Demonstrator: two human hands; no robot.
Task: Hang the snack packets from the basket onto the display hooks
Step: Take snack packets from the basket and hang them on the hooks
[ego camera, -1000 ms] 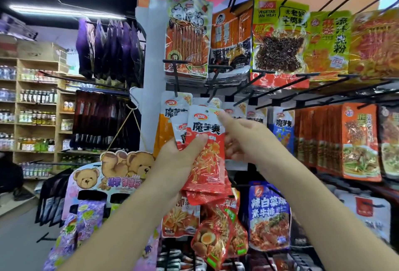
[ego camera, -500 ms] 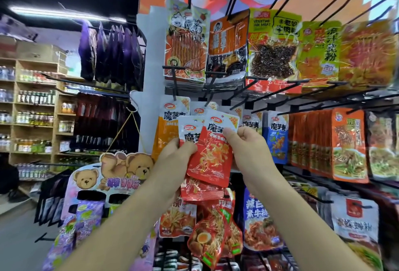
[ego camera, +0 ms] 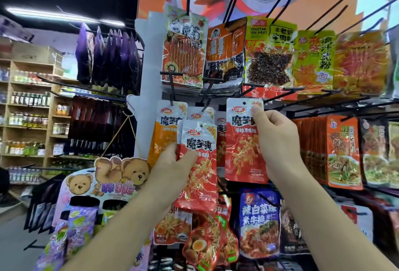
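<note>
My right hand [ego camera: 277, 141] pinches a red and silver snack packet [ego camera: 243, 147] by its upper right edge and holds it upright in front of the rack, its punch hole just below the black display hooks [ego camera: 278, 96]. My left hand [ego camera: 170, 169] grips a small stack of the same red packets [ego camera: 199, 162], thumb across the front one. Behind them, an orange packet [ego camera: 160, 132] and a red one hang on hooks. The basket is out of view.
Rows of packets fill the hooks above, to the right and below. A bear-shaped cardboard display [ego camera: 108, 180] hangs at lower left. Purple bags [ego camera: 108, 55] hang on the left rack, and wooden shelves [ego camera: 28, 109] with bottles stand beyond an aisle.
My right hand has pulled one red packet off the stack and lifted it up and to the right, toward the hooks. My left hand stays low with the other packets.
</note>
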